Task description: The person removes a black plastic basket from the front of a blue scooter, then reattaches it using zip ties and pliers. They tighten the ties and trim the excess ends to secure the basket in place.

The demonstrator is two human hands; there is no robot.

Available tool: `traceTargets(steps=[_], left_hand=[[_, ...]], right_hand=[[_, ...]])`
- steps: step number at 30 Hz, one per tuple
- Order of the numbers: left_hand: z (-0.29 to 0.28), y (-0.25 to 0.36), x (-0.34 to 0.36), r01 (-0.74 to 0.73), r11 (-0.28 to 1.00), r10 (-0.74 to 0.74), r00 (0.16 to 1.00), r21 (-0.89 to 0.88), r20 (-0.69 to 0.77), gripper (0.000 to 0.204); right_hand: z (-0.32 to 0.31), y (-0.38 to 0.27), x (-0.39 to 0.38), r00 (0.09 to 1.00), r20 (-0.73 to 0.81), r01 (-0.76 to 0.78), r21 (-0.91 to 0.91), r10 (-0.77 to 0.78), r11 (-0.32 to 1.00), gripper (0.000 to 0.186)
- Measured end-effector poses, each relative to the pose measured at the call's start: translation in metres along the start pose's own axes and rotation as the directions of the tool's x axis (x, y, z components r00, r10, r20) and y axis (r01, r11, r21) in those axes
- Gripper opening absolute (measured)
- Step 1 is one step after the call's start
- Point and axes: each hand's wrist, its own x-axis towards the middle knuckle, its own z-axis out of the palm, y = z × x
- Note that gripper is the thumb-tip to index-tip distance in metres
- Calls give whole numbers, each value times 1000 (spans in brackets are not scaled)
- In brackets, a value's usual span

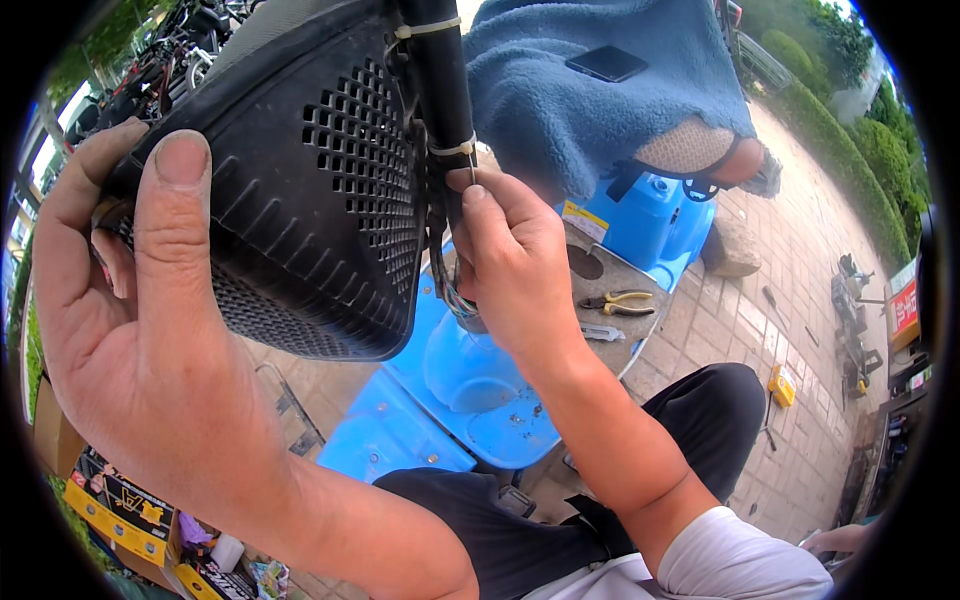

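A black plastic mesh basket point(270, 180) fills the upper left, hung beside a black upright tube point(440, 85). My left hand point(160, 270) grips its near left edge, thumb laid along the outside and fingers curled behind. Two pale cable ties circle the tube; the lower cable tie point(452, 149) sits just above my right hand point(505, 235). Right thumb and forefinger are pinched together on what looks like its thin tail. A bundle of thin wires point(455, 300) runs down behind that hand, partly hidden by it.
Below is a blue scooter body point(500, 430). Yellow-handled pliers point(618, 302) and a utility knife point(602, 332) lie on its grey floorboard. A blue towel point(560, 110) with a phone point(607, 64) covers the seat. A stone point(732, 247), yellow box point(782, 385) and tools rest on the paving.
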Motion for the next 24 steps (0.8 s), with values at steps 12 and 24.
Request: traceTargets(steps=[12, 24], left_hand=[[0, 0, 1, 38, 998, -37, 999, -57, 14, 29], [5, 3, -1, 29, 989, -26, 999, -143, 22, 26]], right_hand=[[21, -2, -6, 977, 52, -196, 606, 208, 771, 25], [-33, -23, 23, 968, 234, -42, -185, 85, 982, 26]])
